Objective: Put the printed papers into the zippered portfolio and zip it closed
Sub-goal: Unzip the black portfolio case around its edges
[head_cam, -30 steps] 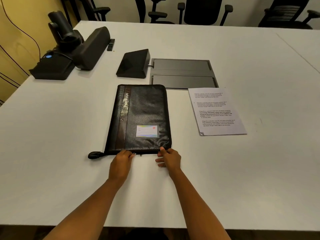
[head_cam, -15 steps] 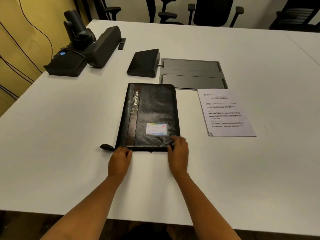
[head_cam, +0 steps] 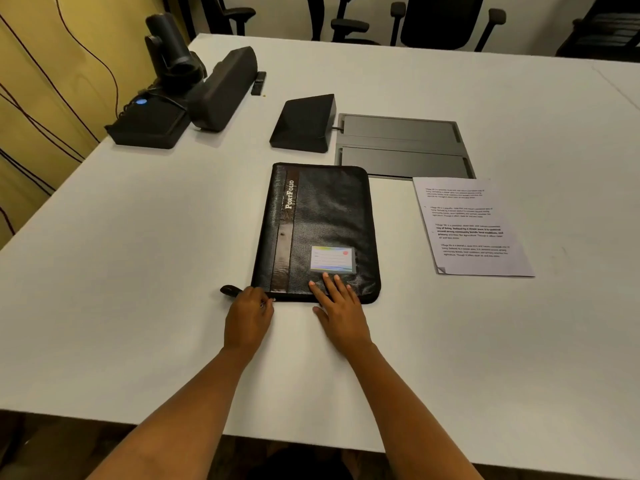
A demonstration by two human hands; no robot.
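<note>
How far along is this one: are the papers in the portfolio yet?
Nothing is done yet. The printed papers lie on the table, to the right of the portfolio, which lies flat with its cover down. In hand: the left hand pinches at the zipper at the near left corner, while the right hand presses flat on the cover. Left: unzip, insert the papers, zip shut.

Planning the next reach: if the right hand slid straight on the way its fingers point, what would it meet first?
The right hand lies flat on the black leather zippered portfolio, fingers pointing away and slightly left. Straight ahead it would probably first meet the clear name-card pocket.
</note>
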